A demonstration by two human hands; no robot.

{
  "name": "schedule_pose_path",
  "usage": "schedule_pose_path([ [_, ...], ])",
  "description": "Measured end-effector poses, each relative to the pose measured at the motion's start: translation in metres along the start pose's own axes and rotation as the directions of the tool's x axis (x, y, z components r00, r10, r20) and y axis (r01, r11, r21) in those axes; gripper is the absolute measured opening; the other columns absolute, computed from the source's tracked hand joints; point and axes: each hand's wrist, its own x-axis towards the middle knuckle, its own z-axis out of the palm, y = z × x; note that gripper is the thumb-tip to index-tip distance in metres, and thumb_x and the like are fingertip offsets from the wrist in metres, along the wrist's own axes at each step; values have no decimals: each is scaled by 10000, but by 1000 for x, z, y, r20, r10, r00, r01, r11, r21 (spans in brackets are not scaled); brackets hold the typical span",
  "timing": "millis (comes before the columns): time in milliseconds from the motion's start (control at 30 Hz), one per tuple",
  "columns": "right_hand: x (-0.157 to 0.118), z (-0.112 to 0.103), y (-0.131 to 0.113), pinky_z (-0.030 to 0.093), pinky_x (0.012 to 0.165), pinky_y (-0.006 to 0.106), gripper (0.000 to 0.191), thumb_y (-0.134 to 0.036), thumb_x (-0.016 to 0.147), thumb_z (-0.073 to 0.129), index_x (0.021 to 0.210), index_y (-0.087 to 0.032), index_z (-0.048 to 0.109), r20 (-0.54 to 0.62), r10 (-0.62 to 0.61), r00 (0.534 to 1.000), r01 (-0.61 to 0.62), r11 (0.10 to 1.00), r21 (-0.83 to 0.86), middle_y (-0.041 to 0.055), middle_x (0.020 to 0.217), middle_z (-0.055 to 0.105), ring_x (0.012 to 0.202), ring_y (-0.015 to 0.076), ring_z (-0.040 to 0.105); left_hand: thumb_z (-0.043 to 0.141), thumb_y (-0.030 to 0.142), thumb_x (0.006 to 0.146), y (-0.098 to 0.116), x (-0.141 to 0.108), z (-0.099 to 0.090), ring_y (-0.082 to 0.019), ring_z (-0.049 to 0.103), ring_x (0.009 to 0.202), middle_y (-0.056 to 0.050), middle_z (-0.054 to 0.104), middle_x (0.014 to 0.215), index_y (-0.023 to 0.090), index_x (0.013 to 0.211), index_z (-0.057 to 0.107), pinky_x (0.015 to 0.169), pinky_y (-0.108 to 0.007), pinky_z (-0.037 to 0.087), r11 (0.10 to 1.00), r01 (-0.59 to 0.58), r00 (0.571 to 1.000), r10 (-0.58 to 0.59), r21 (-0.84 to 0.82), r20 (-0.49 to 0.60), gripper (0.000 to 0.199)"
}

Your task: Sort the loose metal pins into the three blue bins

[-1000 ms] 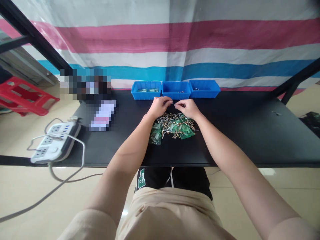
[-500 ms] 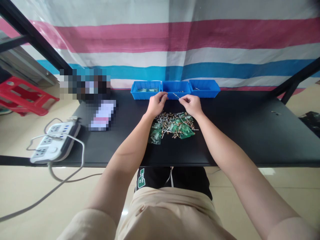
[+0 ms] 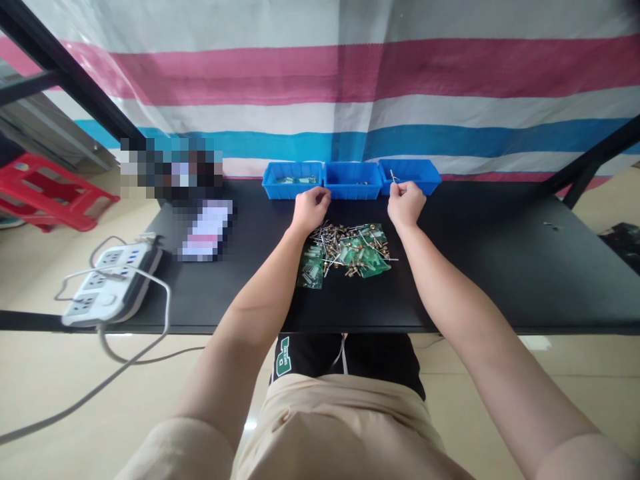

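My right hand [image 3: 407, 205] is at the front of the right blue bin [image 3: 431, 179], its fingers pinching a thin metal rod [image 3: 393, 175] that points up over the bin. In front of the left blue bin [image 3: 294, 193] and the middle blue bin [image 3: 353, 192], my left hand [image 3: 311, 210] is closed with curled fingers; whatever it may hold is hidden. Between my forearms lies a pile of thin metal rods [image 3: 330, 241], many with brownish heads. Green-tinted plastic packets [image 3: 373, 261] are mixed in with them. Pale pieces show inside the left bin, and a few small bits in the middle one.
At the left edge of the black table [image 3: 480, 267] sits a white power strip [image 3: 110, 280] with grey cables. A blurred-out phone-like object [image 3: 207, 230] lies nearby. Small metal bits [image 3: 553, 225] rest far right. Black frame posts rise at both sides; a striped sheet hangs behind.
My right hand has moved right with the metal rod, away from my left hand and over to the right bin. My left hand has barely shifted.
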Motion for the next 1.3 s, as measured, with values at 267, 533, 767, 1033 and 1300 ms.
schedule_pose_path([
  [267,10,0,17,492,920,485,217,-330,914,554,800,-166,636,-9,61,998,-61,998,-15,158,850,714,887,304,677,576,227,876,2,0,0,-217,689,797,-56,766,842,168,942,760,821,-325,533,999,20,1000,-21,33,21,204],
  [533,17,17,35,550,826,411,411,-446,945,487,1116,-124,677,59,-70,996,54,970,238,91,799,719,734,228,695,603,213,854,2,-2,0,-229,708,945,-60,780,1011,158,1033,757,910,-325,541,1000,-18,997,17,22,80,242],
  [767,28,24,55,516,921,506,559,-437,905,553,1372,-132,518,120,-131,984,107,975,193,76,794,707,800,270,699,597,211,863,0,-2,1,-226,712,944,-68,779,1017,137,1058,759,910,-315,539,998,-28,997,24,48,80,264],
  [1033,24,13,41,516,893,452,305,-350,830,622,1071,-168,578,113,-71,991,48,980,195,58,792,697,796,251,689,596,202,864,0,0,1,-229,709,950,-68,777,1029,138,1060,759,915,-324,537,998,-28,997,23,56,78,262],
  [1300,19,8,32,512,825,402,215,-344,806,625,947,-187,584,46,-48,998,39,983,181,32,738,675,721,221,656,607,177,862,-1,-1,1,-226,711,966,-75,776,1037,135,1059,758,923,-319,537,999,-32,997,29,38,73,252],
])
